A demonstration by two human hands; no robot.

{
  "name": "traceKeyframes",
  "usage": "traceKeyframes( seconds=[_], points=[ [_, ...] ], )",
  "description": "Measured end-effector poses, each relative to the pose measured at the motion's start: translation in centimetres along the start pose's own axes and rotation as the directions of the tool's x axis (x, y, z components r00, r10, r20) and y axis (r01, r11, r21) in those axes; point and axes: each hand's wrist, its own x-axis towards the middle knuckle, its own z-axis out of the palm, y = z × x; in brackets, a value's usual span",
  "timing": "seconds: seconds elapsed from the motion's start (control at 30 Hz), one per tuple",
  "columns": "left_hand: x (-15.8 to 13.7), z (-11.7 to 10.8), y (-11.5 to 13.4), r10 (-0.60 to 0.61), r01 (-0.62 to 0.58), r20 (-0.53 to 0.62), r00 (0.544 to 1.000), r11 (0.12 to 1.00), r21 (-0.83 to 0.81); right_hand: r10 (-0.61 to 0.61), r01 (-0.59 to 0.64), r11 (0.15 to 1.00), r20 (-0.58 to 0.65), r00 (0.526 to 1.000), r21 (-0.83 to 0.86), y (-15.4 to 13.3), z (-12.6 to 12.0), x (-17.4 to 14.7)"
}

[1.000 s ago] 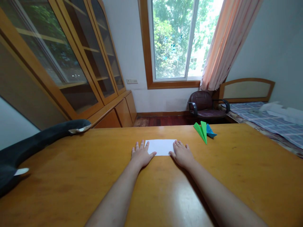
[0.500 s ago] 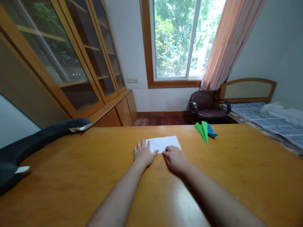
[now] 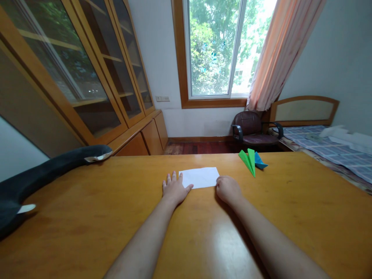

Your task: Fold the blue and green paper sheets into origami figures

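Note:
A white sheet of paper (image 3: 200, 177) lies flat on the wooden table in front of me, wider than it is deep. My left hand (image 3: 176, 189) rests palm down over its left end, fingers spread and thumb stretched along the near edge. At the sheet's near right corner is my right hand (image 3: 229, 190), its fingers curled in and its knuckles touching the paper's edge. Nothing shows inside the curled fingers, though their undersides are hidden. Most of the sheet is uncovered between the two hands.
A green paper plane (image 3: 249, 162) and a blue folded paper piece (image 3: 260, 161) lie at the table's far right. A dark stuffed toy (image 3: 58, 164) reaches over the left side. Beyond the wooden table (image 3: 116, 217) stand a brown armchair (image 3: 251, 128), a bed and a glazed cabinet.
My right hand has slid to the right along the paper's near edge to its right corner, uncovering more of the sheet. My left hand has shifted very slightly left.

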Motion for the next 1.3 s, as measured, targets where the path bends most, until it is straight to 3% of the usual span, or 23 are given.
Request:
traceKeyframes(
  seconds=[0.2, 0.63, 0.83, 1.0, 1.3],
  points=[
    [0.7, -0.9, -2.2, -0.028, 0.029, 0.047, 0.999, 0.999, -0.014, 0.073, -0.072, 0.997, 0.007, 0.997, -0.038, 0.2, 0.1, 0.2],
    [0.8, -3.1, -5.2, -0.111, 0.114, 0.089, 0.99, 0.993, -0.027, 0.073, -0.073, 0.996, -0.011, 0.997, -0.046, 0.6, 0.0, 0.3],
    [0.8, -3.3, -5.1, -0.122, 0.13, 0.081, 0.989, 0.986, -0.102, 0.073, -0.073, 0.997, -0.007, 0.997, -0.024, 0.8, 0.2, 0.4],
    [1.2, -2.4, -4.1, -0.02, 0.011, -0.024, 1.0, 0.949, -0.316, 0.052, -0.052, 0.998, -0.026, 0.998, -0.017, 0.8, 0.3, 0.5],
    [0.1, -0.4, -0.7, 0.036, -0.05, -0.104, 0.994, 0.99, -0.135, 0.053, -0.054, 0.999, -0.035, 0.998, -0.008, 0.8, 0.4, 0.5]
  ],
)
